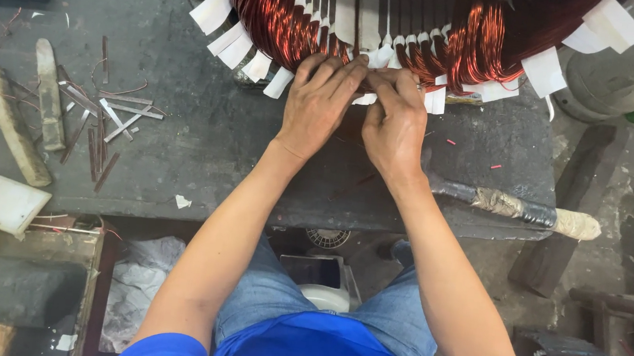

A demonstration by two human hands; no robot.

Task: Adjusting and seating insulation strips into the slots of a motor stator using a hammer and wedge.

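A: What are the fingers doing?

B: Both the left hand (316,107) and right hand (395,123) press bunched fingers into white paper strips (381,57) among copper wire coils (272,8).

A: And around them?

B: The coils sit at the grey table's (202,150) far edge. Metal strips (103,120) lie left; a hammer (510,206) lies right.

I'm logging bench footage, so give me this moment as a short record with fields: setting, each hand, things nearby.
setting: dark workbench, seen from above
main item: motor stator with copper windings and white paper strips
left hand: fingertips pressed on the windings at the stator's near edge
right hand: beside the left, fingers on the same spot
nearby: metal strips to the left, taped handle to the right
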